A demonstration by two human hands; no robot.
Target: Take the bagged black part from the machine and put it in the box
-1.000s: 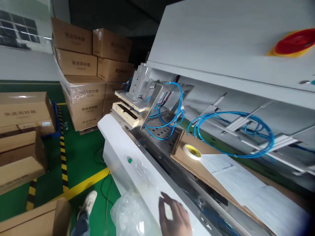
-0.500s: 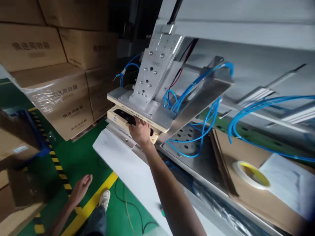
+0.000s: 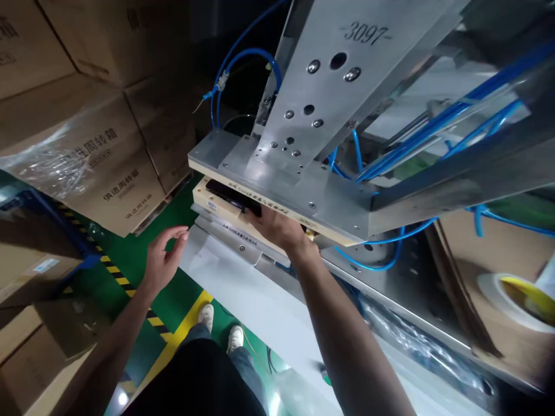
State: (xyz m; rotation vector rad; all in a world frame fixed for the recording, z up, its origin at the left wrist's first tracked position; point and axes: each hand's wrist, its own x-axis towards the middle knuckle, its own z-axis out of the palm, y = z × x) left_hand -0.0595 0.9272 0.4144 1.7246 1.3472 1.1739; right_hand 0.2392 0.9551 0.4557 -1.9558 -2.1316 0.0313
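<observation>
Head view, progress: my right hand [image 3: 277, 228] is already in the gap under the metal plate [image 3: 277, 173], fingers on the dark phone [image 3: 229, 196] that lies in the tan tray [image 3: 208, 202]; I judge the phone reached but not yet lifted, since it lies flat in its recess; drawing it out is what remains
Head view, right hand: curled over the phone's near end; whether the fingers have closed round it I cannot tell, the plate hides their tips
Head view, left hand [image 3: 162, 263]: released, fingers loosely spread, holding nothing; it hangs in the air near the tray's left corner, apart from it, above the green floor [image 3: 130, 266]
Head view, phone: between plate and tray, just left of my right hand and touching it; well right of my left hand
Head view, around: blue hoses [image 3: 243, 63] loop behind the plate; boxes [image 3: 108, 167] stand to the left; a tape roll [image 3: 515, 300] lies far right on the bench [image 3: 243, 289]
</observation>
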